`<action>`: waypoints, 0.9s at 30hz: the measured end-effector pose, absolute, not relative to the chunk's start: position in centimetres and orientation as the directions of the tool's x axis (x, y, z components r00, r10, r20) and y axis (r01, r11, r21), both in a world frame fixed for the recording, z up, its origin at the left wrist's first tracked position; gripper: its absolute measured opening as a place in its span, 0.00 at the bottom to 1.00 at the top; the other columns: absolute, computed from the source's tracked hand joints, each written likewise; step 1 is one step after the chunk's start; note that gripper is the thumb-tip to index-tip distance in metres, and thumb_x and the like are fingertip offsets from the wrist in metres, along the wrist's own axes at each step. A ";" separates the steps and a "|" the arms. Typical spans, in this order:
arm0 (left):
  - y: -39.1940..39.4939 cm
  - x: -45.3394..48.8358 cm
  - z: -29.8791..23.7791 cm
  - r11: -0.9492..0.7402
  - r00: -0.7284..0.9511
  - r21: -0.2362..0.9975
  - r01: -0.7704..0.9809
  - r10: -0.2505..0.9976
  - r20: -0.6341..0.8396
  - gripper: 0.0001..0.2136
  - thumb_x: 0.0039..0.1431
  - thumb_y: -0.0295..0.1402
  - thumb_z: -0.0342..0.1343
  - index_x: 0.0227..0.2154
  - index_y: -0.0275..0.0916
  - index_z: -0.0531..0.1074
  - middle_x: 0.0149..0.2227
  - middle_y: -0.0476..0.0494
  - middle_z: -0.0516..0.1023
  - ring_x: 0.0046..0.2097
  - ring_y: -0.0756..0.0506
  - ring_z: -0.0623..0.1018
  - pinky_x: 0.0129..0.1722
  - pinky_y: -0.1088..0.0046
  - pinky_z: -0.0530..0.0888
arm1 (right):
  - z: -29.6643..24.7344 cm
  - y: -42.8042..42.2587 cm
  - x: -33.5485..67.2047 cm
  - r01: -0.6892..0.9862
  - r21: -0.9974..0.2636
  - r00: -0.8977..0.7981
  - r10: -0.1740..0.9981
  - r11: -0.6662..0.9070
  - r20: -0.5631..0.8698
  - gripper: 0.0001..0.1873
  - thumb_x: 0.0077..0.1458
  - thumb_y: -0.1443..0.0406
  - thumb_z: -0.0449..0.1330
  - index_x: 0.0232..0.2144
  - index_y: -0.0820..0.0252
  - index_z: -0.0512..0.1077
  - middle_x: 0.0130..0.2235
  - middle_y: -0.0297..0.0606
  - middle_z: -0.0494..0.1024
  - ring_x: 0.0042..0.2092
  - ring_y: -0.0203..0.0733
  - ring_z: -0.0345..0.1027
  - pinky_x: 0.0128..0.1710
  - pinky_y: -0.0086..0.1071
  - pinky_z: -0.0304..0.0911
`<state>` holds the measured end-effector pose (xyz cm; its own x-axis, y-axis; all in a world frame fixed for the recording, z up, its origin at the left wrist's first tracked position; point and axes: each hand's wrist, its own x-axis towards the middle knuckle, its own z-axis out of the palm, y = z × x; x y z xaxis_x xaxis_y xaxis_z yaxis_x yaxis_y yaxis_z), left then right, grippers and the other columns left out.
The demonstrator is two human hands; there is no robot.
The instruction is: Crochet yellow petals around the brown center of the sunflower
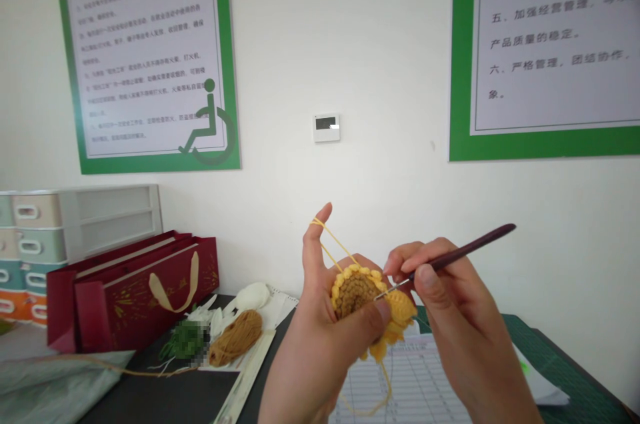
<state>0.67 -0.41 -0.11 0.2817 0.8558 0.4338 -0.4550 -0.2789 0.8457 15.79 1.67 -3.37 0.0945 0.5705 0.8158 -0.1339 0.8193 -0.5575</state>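
Observation:
My left hand (314, 337) pinches a crocheted sunflower piece (356, 297) between thumb and fingers, with a brown centre and a yellow petal edge. Yellow yarn (334, 239) runs from the piece up over my raised left index finger. My right hand (447, 304) grips a crochet hook (463, 255) with a dark red handle, and its metal tip reaches into the yellow edge. The far side of the piece is hidden behind my fingers.
A red gift bag (135, 297) stands beside plastic drawers (35, 257). On the dark table lie a brown yarn skein (236, 337) and white yarn (253, 296). A printed grid sheet (400, 384) rests on a green cutting mat (555, 357) below my hands. Framed notices hang on the wall.

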 end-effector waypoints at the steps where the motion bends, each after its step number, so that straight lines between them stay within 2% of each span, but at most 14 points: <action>1: -0.4 0.7 -0.1 -0.286 0.273 0.846 -0.450 0.858 0.435 0.52 0.57 0.21 0.66 0.70 0.67 0.38 0.36 0.54 0.77 0.29 0.51 0.71 0.30 0.73 0.67 | -3.4 1.8 15.8 -0.114 -0.527 0.092 0.537 0.842 0.838 0.08 0.71 0.59 0.55 0.40 0.50 0.73 0.38 0.32 0.79 0.37 0.33 0.71 0.37 0.26 0.67; 3: -0.5 0.8 -0.1 -0.316 0.252 0.844 -0.434 0.856 0.450 0.52 0.57 0.22 0.66 0.70 0.67 0.37 0.35 0.54 0.77 0.29 0.50 0.72 0.30 0.73 0.68 | -3.6 1.8 15.7 -0.104 -0.499 0.101 0.509 0.860 0.855 0.08 0.72 0.60 0.54 0.41 0.49 0.72 0.38 0.33 0.80 0.41 0.35 0.73 0.43 0.29 0.67; 5: -0.4 0.8 -0.1 -0.336 0.237 0.843 -0.420 0.856 0.459 0.53 0.57 0.23 0.67 0.70 0.68 0.35 0.36 0.54 0.77 0.29 0.50 0.72 0.29 0.73 0.69 | -3.8 1.9 15.6 -0.140 -0.517 0.124 0.533 0.845 0.837 0.08 0.72 0.58 0.54 0.41 0.49 0.71 0.37 0.33 0.81 0.42 0.38 0.74 0.45 0.33 0.67; 8: -0.2 0.8 -0.1 -0.340 0.248 0.834 -0.434 0.845 0.474 0.55 0.56 0.25 0.69 0.70 0.70 0.35 0.37 0.53 0.78 0.29 0.51 0.72 0.29 0.74 0.69 | -3.9 2.0 15.4 -0.259 -0.586 0.158 0.632 0.768 0.759 0.09 0.70 0.54 0.55 0.40 0.48 0.69 0.34 0.33 0.80 0.40 0.41 0.74 0.45 0.37 0.66; 11: 0.1 0.6 -0.2 -0.337 0.290 0.826 -0.452 0.820 0.493 0.54 0.57 0.25 0.70 0.70 0.68 0.36 0.37 0.52 0.77 0.30 0.50 0.73 0.30 0.73 0.68 | -3.6 2.0 15.3 -0.365 -0.637 0.161 0.720 0.679 0.675 0.12 0.67 0.50 0.57 0.38 0.49 0.69 0.31 0.31 0.79 0.37 0.41 0.73 0.41 0.35 0.66; 15: 0.3 0.5 -0.3 -0.350 0.323 0.809 -0.471 0.785 0.528 0.46 0.63 0.31 0.66 0.71 0.61 0.40 0.36 0.50 0.77 0.31 0.50 0.71 0.33 0.71 0.67 | -3.2 2.0 15.4 -0.435 -0.672 0.121 0.779 0.599 0.615 0.14 0.65 0.49 0.60 0.36 0.50 0.69 0.29 0.29 0.78 0.34 0.37 0.72 0.37 0.31 0.65; 19: 0.6 0.5 -0.5 -0.374 0.277 0.820 -0.434 0.811 0.516 0.36 0.69 0.38 0.59 0.71 0.54 0.43 0.32 0.51 0.75 0.29 0.50 0.68 0.33 0.71 0.66 | -3.1 2.0 15.5 -0.427 -0.703 0.128 0.808 0.569 0.576 0.15 0.63 0.48 0.61 0.36 0.51 0.69 0.28 0.30 0.79 0.35 0.37 0.73 0.38 0.29 0.67; 24: 1.0 0.7 -0.5 -0.393 0.244 0.823 -0.410 0.822 0.514 0.43 0.70 0.35 0.58 0.71 0.59 0.30 0.29 0.55 0.73 0.29 0.49 0.71 0.34 0.69 0.67 | -3.2 2.0 15.5 -0.471 -0.706 0.124 0.832 0.529 0.540 0.16 0.61 0.48 0.63 0.36 0.51 0.69 0.28 0.31 0.78 0.33 0.38 0.72 0.34 0.29 0.66; 27: 1.2 0.6 -0.4 -0.364 0.271 0.825 -0.433 0.820 0.504 0.47 0.67 0.31 0.62 0.71 0.62 0.29 0.29 0.55 0.75 0.31 0.47 0.75 0.36 0.68 0.69 | -3.2 2.0 15.5 -0.493 -0.707 0.142 0.848 0.508 0.510 0.16 0.60 0.49 0.65 0.37 0.52 0.70 0.29 0.31 0.78 0.31 0.37 0.71 0.31 0.27 0.66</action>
<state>0.56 1.16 -0.36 0.2705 0.8205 0.5036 -0.4328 -0.3636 0.8249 15.55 2.01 -3.16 0.1415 0.8482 0.5104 -0.4926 0.5076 -0.7069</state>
